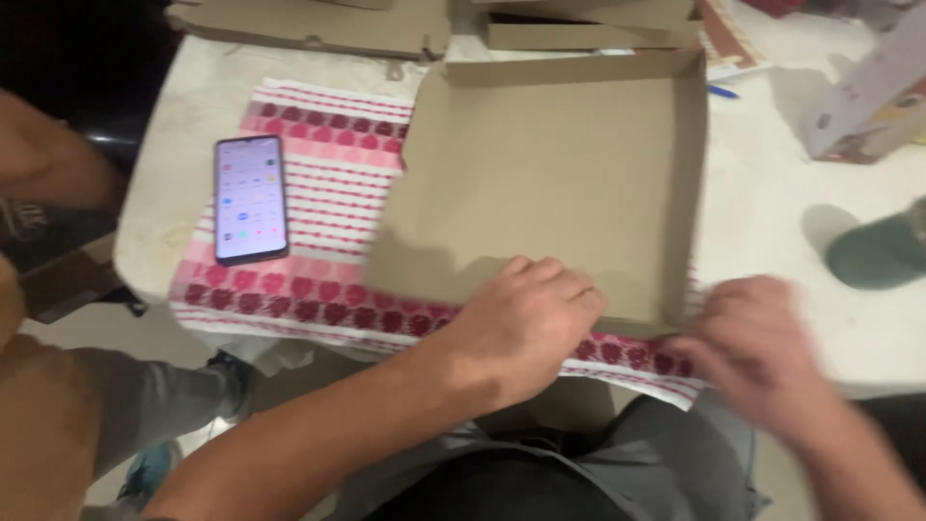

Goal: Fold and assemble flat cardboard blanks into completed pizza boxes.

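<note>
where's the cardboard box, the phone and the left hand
cardboard box (pixel 550 174), head view, on its bare inner floor
phone (pixel 251 199), head view, middle of its lit screen
left hand (pixel 526 323), head view, back of the hand

I sit at a pale stone-look table (pixel 791 207) with rounded corners, pale floor (pixel 125 333) below and darkness beyond its left edge

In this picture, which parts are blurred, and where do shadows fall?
Head view: the right hand is smeared by motion; the left hand is sharper and casts a shadow on the open brown cardboard box; the lit-screen smartphone stays fairly clear.
</note>
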